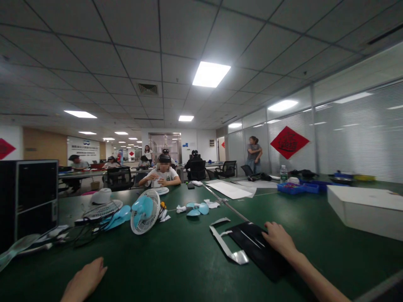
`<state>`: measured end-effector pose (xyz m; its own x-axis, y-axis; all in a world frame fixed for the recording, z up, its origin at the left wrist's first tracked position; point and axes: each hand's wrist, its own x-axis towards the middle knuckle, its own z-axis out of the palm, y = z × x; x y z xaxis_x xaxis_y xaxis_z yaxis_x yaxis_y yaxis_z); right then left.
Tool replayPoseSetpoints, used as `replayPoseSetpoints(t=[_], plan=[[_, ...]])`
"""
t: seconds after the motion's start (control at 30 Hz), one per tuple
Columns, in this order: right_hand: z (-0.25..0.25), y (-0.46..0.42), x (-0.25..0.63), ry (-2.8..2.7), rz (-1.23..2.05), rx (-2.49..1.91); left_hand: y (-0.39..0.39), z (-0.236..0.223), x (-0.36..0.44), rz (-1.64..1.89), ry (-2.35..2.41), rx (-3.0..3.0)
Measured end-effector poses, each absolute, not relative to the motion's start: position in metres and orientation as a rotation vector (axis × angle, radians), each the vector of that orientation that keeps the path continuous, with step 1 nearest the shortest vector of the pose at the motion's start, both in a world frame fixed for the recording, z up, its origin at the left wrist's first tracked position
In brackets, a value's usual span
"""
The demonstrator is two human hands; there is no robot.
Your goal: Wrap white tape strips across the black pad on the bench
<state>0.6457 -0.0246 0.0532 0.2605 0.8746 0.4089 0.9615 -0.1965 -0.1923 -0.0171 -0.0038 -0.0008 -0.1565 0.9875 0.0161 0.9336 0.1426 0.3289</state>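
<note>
My right hand (280, 239) rests on the upper right part of a flat, dark, rectangular sheet or pouch (255, 247), fingers stretched over it. Pale streaks of reflection cross its glossy surface. Against its left side lies a bent, silvery-white strip (228, 247) shaped like an open frame. My left hand (85, 279) is low at the left, over the green table. Its fingers are loosely bent, with nothing seen in them. Farther off stand a small fan head with a white cage and blue blades (145, 212) and a loose blue fan blade (197, 209).
A black cabinet-like box (30, 201) stands at the left, near fan parts and cables (91, 228). White sheets (233, 188) lie ahead. At the right are blue trays (291, 188), a bottle (283, 174) and a white box (365, 209). A co-worker (162, 174) sits opposite, handling something white.
</note>
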Motion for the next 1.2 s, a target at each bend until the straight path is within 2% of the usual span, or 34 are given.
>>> replayPoseSetpoints(t=[0.17, 0.33, 0.6, 0.77, 1.03, 1.2], plan=[[0.045, -0.023, 0.656, -1.692, -0.137, -2.086, -0.008, 0.005, -0.011, 0.353, 2.255, 1.907], [0.048, -0.024, 0.658, -1.660, -0.138, -2.081, -0.002, 0.002, -0.016, 0.356, 2.244, 1.923], [0.065, -0.039, 0.682, -1.404, -0.497, -2.118, -0.004, 0.000, -0.018, 0.349, 2.208, 1.920], [0.076, -0.041, 0.676, -1.394, -0.534, -1.973, -0.007, 0.001, -0.017, 0.373, 2.209, 1.897], [0.106, -0.024, 0.582, -1.769, -0.187, -1.477, -0.006, -0.001, -0.015, 0.351, 2.281, 1.912], [0.095, -0.020, 0.487, -2.083, 0.029, -1.269, -0.010, 0.004, -0.012, 0.347, 2.244, 1.923]])
